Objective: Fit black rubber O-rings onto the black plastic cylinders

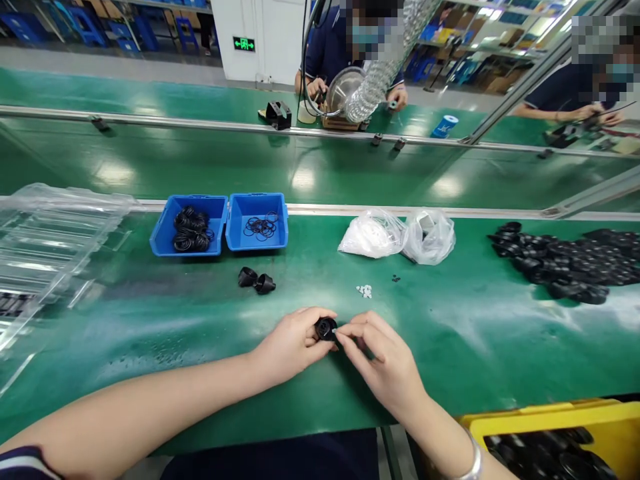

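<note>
Both hands meet at 6 o'clock on the green bench (pixel 450 333). Left hand (pixel 293 343) curls around a small black round part (pixel 325 328), thumb and fingers gripping its rim; only the part's top face shows, the rest is hidden in the fingers. Right hand (pixel 385 360) is pinched closed at the part's right edge, fingertips touching it; whether something tiny sits in that pinch is too small to tell.

Just past the hands toward 11 o'clock, two black cone-shaped pieces (pixel 256 280) lie touching each other. At 12 o'clock a little cluster of white bits (pixel 365 291), a few black specks beside it, type unclear. Farther out at 11 o'clock, two blue bins (pixel 227 220) side by side: left one has thick black rings (pixel 191 230), right one thin black rings (pixel 261 227). At 1 o'clock two clear plastic bags (pixel 400 233), contents whitish, hard to make out. At 2 to 3 o'clock a heap of black parts (pixel 560 260), cut off by the right edge. At 9 o'clock clear plastic trays (pixel 45 233), cut off at left. At 4 o'clock a yellow crate (pixel 550 420) with black parts, cut off at bottom.

Across the conveyor, two other people work; their hands are partly hidden by equipment.
</note>
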{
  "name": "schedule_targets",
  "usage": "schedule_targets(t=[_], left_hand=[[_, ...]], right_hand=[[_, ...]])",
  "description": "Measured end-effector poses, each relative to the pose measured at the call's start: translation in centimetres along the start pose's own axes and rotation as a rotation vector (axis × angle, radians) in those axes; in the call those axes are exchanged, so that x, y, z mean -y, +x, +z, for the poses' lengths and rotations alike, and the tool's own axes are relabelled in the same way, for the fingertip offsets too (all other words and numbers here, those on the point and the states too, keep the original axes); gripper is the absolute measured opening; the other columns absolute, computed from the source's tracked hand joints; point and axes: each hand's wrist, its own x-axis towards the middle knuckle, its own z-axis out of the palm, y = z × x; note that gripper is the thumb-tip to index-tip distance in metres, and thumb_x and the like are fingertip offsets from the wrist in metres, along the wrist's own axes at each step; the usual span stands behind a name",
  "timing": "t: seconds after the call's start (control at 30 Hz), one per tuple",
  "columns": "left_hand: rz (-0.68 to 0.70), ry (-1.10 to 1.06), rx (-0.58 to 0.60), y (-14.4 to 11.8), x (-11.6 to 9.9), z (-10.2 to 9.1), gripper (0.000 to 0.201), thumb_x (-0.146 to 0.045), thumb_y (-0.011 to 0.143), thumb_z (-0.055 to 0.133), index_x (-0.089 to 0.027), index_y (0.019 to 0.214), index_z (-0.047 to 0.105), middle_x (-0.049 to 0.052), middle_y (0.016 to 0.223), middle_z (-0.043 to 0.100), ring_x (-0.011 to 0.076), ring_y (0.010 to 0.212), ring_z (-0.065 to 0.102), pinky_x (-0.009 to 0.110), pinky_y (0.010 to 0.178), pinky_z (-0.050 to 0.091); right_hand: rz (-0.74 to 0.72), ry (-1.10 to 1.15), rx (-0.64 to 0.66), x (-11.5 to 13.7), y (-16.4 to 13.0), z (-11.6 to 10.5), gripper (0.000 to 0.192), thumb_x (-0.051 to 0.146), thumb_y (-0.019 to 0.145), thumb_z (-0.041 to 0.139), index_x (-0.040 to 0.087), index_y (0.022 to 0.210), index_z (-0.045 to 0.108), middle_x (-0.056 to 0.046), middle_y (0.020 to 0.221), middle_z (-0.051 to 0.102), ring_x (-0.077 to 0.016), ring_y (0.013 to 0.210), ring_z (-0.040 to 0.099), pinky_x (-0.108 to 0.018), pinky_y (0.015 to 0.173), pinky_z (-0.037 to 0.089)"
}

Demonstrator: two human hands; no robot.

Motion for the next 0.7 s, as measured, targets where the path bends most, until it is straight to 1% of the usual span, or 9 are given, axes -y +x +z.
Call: schedule_targets(t=[0.07,0.13,0.3,0.4,0.57,0.7], left_hand=[[0.037,0.186,-0.039,-0.1,-0.3,0.0,0.036,-0.015,0.080,0.061,-0.019,0.116,0.058,0.004,0.100,0.062,0.0080,0.057,0.055,0.026,0.064,0.052],[0.077,0.267,-0.044,-0.1,-0.3,0.0,0.040,-0.013,0.080,0.059,-0.020,0.119,0.058,0.004,0.102,0.061,0.0072,0.057,0.052,0.025,0.064,0.052],[0.128,0.279,-0.048,-0.2,0.3,0.2,0.045,-0.011,0.079,0.058,-0.018,0.123,0.056,0.006,0.107,0.060,0.0105,0.068,0.058,0.025,0.068,0.053],[0.146,0.283,-0.043,-0.3,0.5,0.3,0.046,-0.010,0.079,0.056,-0.017,0.124,0.056,0.008,0.108,0.060,0.0132,0.076,0.061,0.026,0.070,0.055],[0.172,0.296,-0.033,-0.3,0.6,0.2,0.047,-0.009,0.080,0.056,-0.016,0.126,0.056,0.009,0.114,0.062,0.0175,0.092,0.064,0.028,0.081,0.056],[0.215,0.332,-0.016,-0.2,0.5,-0.1,0.046,-0.008,0.080,0.056,-0.018,0.125,0.056,0.008,0.116,0.063,0.0191,0.101,0.062,0.030,0.086,0.054]], right_hand=[[-0.071,-0.066,-0.002,-0.1,-0.3,1.0,0.010,0.012,0.092,0.056,0.017,0.098,0.062,-0.006,0.085,0.060,-0.0176,0.079,0.059,-0.032,0.069,0.050],[-0.116,-0.138,-0.006,-0.4,-0.5,1.6,0.011,0.008,0.091,0.057,0.015,0.100,0.061,-0.008,0.087,0.059,-0.0182,0.082,0.058,-0.033,0.071,0.051],[-0.259,-0.336,-0.020,-0.1,-0.5,1.7,0.012,0.004,0.087,0.060,0.009,0.098,0.061,-0.010,0.083,0.060,-0.0199,0.078,0.055,-0.034,0.067,0.049],[-0.319,-0.408,0.003,0.4,-0.3,1.5,0.009,0.004,0.087,0.061,0.008,0.095,0.062,-0.010,0.081,0.061,-0.0199,0.074,0.053,-0.035,0.065,0.047],[-0.349,-0.406,0.035,0.3,-0.1,1.5,0.011,0.003,0.088,0.059,0.007,0.097,0.063,-0.011,0.081,0.062,-0.0199,0.073,0.052,-0.035,0.064,0.044],[-0.309,-0.402,0.042,0.3,-0.2,1.6,0.014,0.005,0.092,0.054,0.008,0.101,0.063,-0.011,0.084,0.064,-0.0192,0.073,0.054,-0.034,0.063,0.042]])
